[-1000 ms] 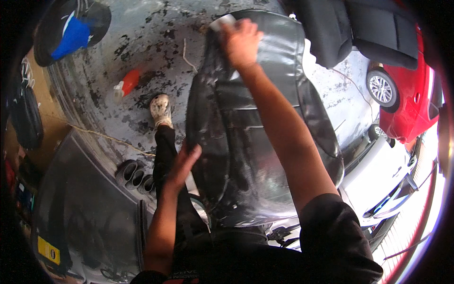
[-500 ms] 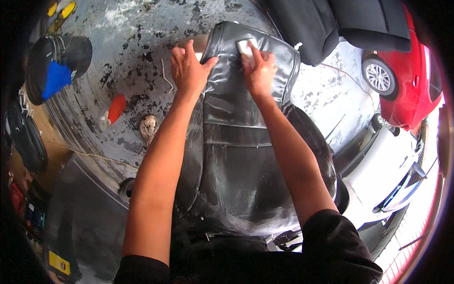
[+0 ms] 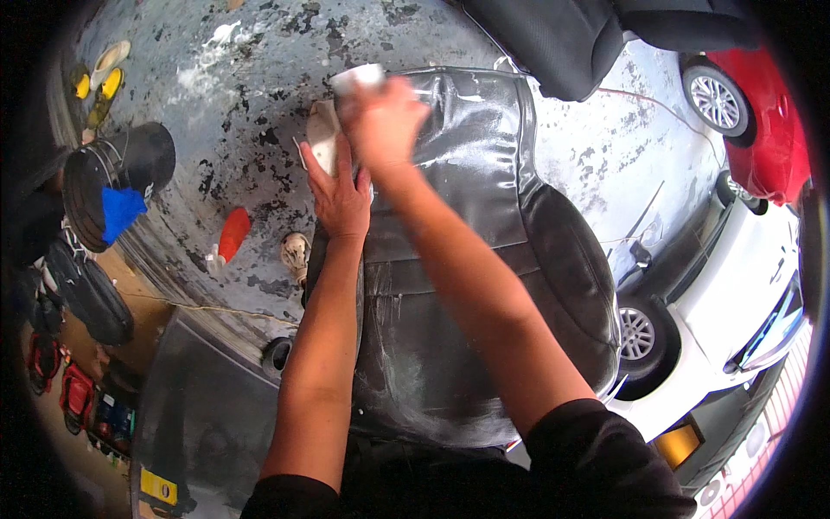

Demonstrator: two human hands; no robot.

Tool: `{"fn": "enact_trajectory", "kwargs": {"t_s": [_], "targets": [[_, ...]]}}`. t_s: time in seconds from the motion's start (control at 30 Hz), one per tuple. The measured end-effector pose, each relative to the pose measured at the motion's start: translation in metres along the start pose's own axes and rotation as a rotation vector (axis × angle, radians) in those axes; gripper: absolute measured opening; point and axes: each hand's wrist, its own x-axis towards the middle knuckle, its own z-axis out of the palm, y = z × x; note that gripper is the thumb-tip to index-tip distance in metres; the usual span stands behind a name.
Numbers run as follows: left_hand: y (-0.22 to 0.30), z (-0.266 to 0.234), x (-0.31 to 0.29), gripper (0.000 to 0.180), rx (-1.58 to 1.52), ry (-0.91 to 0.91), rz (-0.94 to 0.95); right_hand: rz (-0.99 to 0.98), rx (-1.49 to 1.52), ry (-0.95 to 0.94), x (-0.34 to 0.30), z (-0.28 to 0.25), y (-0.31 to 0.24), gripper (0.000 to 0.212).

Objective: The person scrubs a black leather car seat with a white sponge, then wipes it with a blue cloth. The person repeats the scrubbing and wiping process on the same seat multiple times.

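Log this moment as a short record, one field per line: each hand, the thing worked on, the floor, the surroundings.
left hand: flat on the left edge of the seat
right hand: blurred, pressing a white cloth near the seat's top
seat: black car seat, glossy with pale streaks
floor: grey, blotchy concrete
nearby: black bucket, orange bottle, white car, red car

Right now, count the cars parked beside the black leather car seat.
2. A red car sits at the upper right and a white car just below it at the right edge, both right of the seat. Others may lie hidden beyond the frame.
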Motion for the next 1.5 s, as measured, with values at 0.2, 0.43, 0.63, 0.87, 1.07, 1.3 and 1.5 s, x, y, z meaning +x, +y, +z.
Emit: {"fn": "enact_trajectory", "kwargs": {"t_s": [0.2, 0.43, 0.63, 0.87, 1.07, 1.3, 1.5], "targets": [[0.005, -0.006, 0.001, 0.073, 0.239, 0.079, 0.164, 0.106, -0.162, -0.064, 0.025, -0.046, 0.091, 0.035], [-0.005, 0.005, 0.001, 0.075, 0.257, 0.117, 0.209, 0.001, -0.11, -0.103, -0.001, -0.001, 0.013, 0.042], [-0.001, -0.004, 0.0, 0.071, 0.25, 0.178, 0.29, 0.099, -0.219, 0.006, 0.027, -0.043, 0.128, 0.039], [0.005, -0.004, 0.009, 0.074, 0.228, 0.202, 0.296, 0.265, 0.01, 0.069, 0.023, -0.058, 0.138, 0.046], [0.006, -0.007, 0.006, 0.067, 0.063, 0.082, 0.193, -0.107, 0.102, -0.305, -0.121, -0.042, 0.067, 0.063], [-0.012, -0.006, 0.12, 0.048, -0.663, -0.173, -0.067, -0.022, 0.174, -0.13, 0.005, -0.076, 0.007, 0.05], [-0.006, -0.013, 0.183, 0.032, -0.731, -0.611, -0.262, -0.021, -0.018, -0.107, -0.014, -0.045, -0.016, 0.05]]}}
